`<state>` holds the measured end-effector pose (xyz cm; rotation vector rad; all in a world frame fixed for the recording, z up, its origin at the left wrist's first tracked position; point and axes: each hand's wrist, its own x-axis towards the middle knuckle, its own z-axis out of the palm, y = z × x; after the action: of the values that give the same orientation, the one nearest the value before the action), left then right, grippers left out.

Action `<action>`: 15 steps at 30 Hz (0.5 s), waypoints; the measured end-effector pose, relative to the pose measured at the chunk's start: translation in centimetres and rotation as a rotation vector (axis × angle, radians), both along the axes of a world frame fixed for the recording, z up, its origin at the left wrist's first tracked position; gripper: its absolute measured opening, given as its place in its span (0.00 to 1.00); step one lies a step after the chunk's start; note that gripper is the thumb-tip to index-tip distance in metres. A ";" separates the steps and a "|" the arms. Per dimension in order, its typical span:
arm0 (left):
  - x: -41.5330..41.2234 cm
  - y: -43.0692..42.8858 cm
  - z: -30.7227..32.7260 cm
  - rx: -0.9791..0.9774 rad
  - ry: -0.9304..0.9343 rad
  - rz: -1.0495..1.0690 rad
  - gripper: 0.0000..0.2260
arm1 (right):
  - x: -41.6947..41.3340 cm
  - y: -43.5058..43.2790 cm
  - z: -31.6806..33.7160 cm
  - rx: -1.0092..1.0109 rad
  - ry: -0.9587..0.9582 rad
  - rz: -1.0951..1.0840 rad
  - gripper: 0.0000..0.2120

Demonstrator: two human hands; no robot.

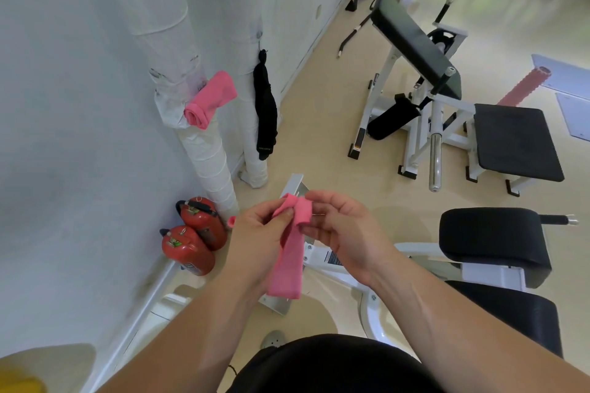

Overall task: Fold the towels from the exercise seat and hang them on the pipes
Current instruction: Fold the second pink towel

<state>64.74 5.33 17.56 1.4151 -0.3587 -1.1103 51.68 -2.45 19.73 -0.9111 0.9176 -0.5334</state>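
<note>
The left hand and the right hand sit close together in the lower middle of the frame, both clamped on the top end of a pink towel. The left thumb and fingertips pinch one soft fold. The right fingers curl round the rolled-over edge beside it.

The towel is folded into a long narrow strip of matte, finely woven cloth that hangs straight down between the two wrists, its lower end squared off.

To the left, low against the white wall, two rounded red fire extinguishers lie side by side on the pale glossy floor.

Above them a thick wrapped pipe rises, bound in wrinkled white tape. A second pink towel, folded into a plump loop, is draped over a fitting on its side in the upper left of the frame.

Just right of it a thinner pipe, wrapped likewise, carries a limp black towel tied at the top.

At the lower right a padded seat of black textured vinyl sits on a white metal frame. Further up the right side stands a flat black bench, and beyond it lies a ribbed roller in pink.
</note>
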 end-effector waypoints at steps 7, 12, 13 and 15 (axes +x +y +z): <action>-1.4 0.0 0.8 -0.058 -0.019 -0.044 0.09 | -0.2 0.4 -0.2 -0.554 0.272 0.020 0.14; -1.8 0.2 1.6 -0.055 -0.053 -0.113 0.11 | -0.7 0.3 -0.8 -1.136 0.477 0.029 0.06; -1.7 0.3 1.7 -0.049 -0.061 -0.130 0.12 | -0.9 0.1 -1.0 -1.199 0.503 0.036 0.06; -1.5 0.5 2.0 -0.050 -0.074 -0.174 0.13 | -1.1 -0.1 -1.1 -1.217 0.510 0.033 0.07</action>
<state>63.26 5.86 19.56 1.4035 -0.5673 -1.1831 50.60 -2.51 18.59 -2.2316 0.9957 -0.8657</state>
